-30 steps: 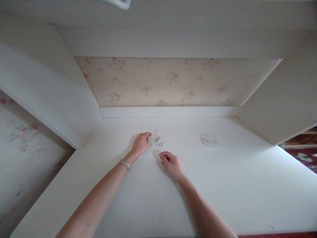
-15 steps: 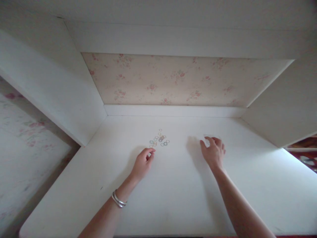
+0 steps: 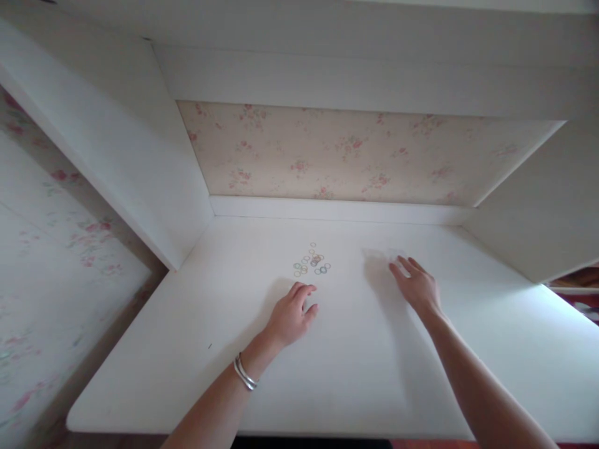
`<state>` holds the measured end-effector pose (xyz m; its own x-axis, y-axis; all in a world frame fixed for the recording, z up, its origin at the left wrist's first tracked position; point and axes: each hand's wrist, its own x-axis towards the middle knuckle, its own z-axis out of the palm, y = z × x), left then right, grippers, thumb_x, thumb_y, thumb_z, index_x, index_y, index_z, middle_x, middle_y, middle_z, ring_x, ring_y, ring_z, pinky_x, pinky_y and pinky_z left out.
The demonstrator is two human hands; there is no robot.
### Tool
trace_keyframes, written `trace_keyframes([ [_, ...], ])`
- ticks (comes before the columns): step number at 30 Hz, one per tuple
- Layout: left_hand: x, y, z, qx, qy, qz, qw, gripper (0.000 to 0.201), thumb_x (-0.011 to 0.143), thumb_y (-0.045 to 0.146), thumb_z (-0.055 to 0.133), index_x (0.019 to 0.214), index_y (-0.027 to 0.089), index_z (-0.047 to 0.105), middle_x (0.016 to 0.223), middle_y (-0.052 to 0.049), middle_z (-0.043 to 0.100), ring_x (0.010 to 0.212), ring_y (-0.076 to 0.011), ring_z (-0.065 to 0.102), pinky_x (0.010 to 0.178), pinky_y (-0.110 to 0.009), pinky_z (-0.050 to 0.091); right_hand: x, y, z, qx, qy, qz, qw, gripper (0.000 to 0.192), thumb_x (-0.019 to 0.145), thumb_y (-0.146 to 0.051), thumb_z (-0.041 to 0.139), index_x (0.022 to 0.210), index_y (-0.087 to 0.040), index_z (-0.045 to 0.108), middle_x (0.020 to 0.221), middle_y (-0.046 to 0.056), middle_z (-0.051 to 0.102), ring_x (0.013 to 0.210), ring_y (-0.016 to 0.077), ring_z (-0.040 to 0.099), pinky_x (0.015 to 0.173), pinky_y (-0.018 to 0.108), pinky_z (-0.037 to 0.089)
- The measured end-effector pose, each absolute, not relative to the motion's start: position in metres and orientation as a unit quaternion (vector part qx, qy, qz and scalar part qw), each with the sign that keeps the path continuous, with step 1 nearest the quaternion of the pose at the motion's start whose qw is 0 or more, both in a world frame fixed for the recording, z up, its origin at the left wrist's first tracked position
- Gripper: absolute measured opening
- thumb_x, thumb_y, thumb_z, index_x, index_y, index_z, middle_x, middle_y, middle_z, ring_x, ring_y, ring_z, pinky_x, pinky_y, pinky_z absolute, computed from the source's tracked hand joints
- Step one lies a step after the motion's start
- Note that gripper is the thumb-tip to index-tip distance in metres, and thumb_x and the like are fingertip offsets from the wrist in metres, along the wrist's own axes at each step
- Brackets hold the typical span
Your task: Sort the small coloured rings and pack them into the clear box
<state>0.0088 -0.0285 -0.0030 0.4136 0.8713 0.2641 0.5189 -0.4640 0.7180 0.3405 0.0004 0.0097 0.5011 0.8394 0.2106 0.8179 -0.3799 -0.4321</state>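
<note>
Several small thin rings [image 3: 315, 262] in muted colours, like little elastic bands, lie in a loose cluster on the white desktop [image 3: 346, 374]; some overlap. Just in front of the cluster is my left hand [image 3: 292, 315], thumb and fingers apart with nothing between them. A silver bangle [image 3: 245, 373] circles that wrist. To the right of the rings, my right hand [image 3: 417, 287] has its fingers bent around a faint, see-through object [image 3: 397, 253]. Its outline barely shows against the white surface, so its exact shape is unclear.
White side panels [image 3: 121, 143] stand left and right of the desktop, with a shelf [image 3: 350, 81] overhead. Flowered wallpaper [image 3: 322, 153] covers the back. A small dark mark or sliver [image 3: 210, 346] lies left of my left forearm. Reddish items [image 3: 580, 299] show beyond the right edge.
My left hand has drawn slightly away from the rings, and its thumb and fingers have spread from a near pinch. The right hand stays beside the see-through object. The whole view has shifted a little.
</note>
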Motion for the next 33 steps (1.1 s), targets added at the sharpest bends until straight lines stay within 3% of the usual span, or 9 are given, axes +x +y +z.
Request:
trace_keyframes([
  [2,0.011,-0.030,-0.004,0.792,0.448,0.321,0.264,0.049,0.079,0.032,0.060,0.124,0.026,0.045,0.119,-0.005,0.050,0.081,-0.0134,0.057,0.077,-0.029,0.050,0.296,-0.012,0.011,-0.786,-0.531,0.051,0.312,0.049,0.083,-0.057,0.046,0.120,-0.028,0.061,0.134,0.004,0.050,0.114,0.0264,0.054,0.097,0.039,0.043],
  [5,0.014,-0.030,-0.005,0.774,0.461,0.340,0.268,0.076,0.070,0.040,0.069,0.135,0.026,0.032,0.130,-0.008,0.041,0.097,-0.0192,0.055,0.083,-0.035,0.050,0.226,-0.030,0.011,-0.691,-0.593,0.150,0.387,0.044,0.083,-0.054,0.049,0.117,-0.029,0.062,0.131,0.002,0.053,0.114,0.0237,0.054,0.078,0.031,0.054],
  [8,0.014,-0.028,-0.007,0.743,0.475,0.382,0.276,0.091,0.065,0.039,0.073,0.139,0.024,0.023,0.133,-0.011,0.037,0.103,-0.0219,0.053,0.085,-0.038,0.050,0.173,-0.043,0.007,-0.618,-0.619,0.218,0.433,0.039,0.083,-0.050,0.051,0.114,-0.031,0.064,0.130,0.000,0.053,0.114,0.0241,0.054,0.064,0.029,0.057],
  [15,0.010,-0.023,-0.010,0.727,0.486,0.416,0.248,0.071,0.067,0.022,0.066,0.131,0.020,0.034,0.129,-0.011,0.044,0.114,-0.0234,0.048,0.090,-0.037,0.048,0.154,-0.051,-0.008,-0.576,-0.651,0.228,0.438,0.035,0.082,-0.045,0.054,0.112,-0.031,0.066,0.127,0.000,0.056,0.110,0.0247,0.057,0.066,0.030,0.058],
  [19,0.016,-0.026,-0.008,0.739,0.470,0.404,0.263,0.073,0.067,0.022,0.066,0.133,0.020,0.034,0.127,-0.010,0.046,0.114,-0.0222,0.049,0.090,-0.035,0.048,0.165,-0.054,-0.011,-0.590,-0.645,0.228,0.429,0.034,0.084,-0.044,0.052,0.110,-0.029,0.067,0.123,0.002,0.059,0.101,0.0238,0.063,0.060,0.029,0.057],
  [26,0.014,-0.026,-0.005,0.740,0.480,0.387,0.268,0.081,0.065,0.028,0.070,0.137,0.022,0.033,0.120,-0.008,0.051,0.100,-0.0208,0.056,0.089,-0.037,0.050,0.163,-0.055,-0.006,-0.589,-0.630,0.235,0.449,0.032,0.084,-0.043,0.052,0.106,-0.030,0.069,0.118,0.001,0.062,0.103,0.0233,0.062,0.073,0.031,0.057],
  [33,0.017,-0.024,-0.012,0.733,0.466,0.396,0.299,0.080,0.069,0.026,0.067,0.139,0.023,0.028,0.129,-0.009,0.046,0.111,-0.0216,0.052,0.092,-0.037,0.049,0.163,-0.054,-0.008,-0.602,-0.614,0.245,0.447,0.032,0.082,-0.046,0.054,0.105,-0.031,0.069,0.119,0.001,0.062,0.103,0.0237,0.061,0.064,0.030,0.058],
])
